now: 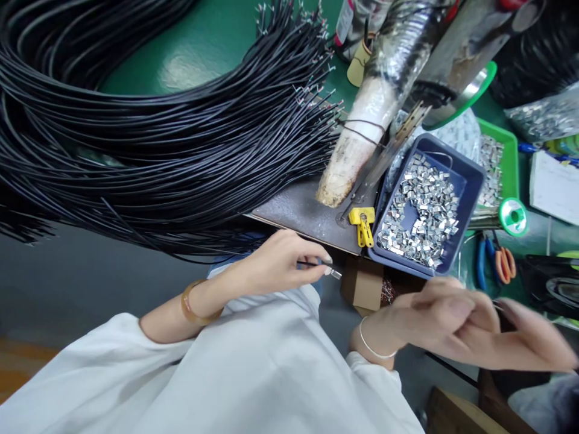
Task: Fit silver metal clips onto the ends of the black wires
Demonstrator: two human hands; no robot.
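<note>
My left hand (294, 262) is closed in a pinch on a thin black cable (308, 263) in front of the table edge. A small silvery metal piece (335, 273) shows at the cable end, just beyond the fingertips. My right hand (474, 325) is at the lower right, below the blue bin (470, 199) of small metal pieces (420, 211). Its fingers are smeared by motion, some curled and some reaching right. Whether it holds anything is unclear. A large bundle of black cables (181, 132) lies across the table at the left.
A yellow clip (362, 226) grips the table edge beside a plastic-wrapped roll (362, 120). Behind the blue bin is a green tray (510, 157). Blue and orange handled tools (504, 265) and a green-rimmed spool (513, 217) lie right. A cardboard box (367, 286) stands below the edge.
</note>
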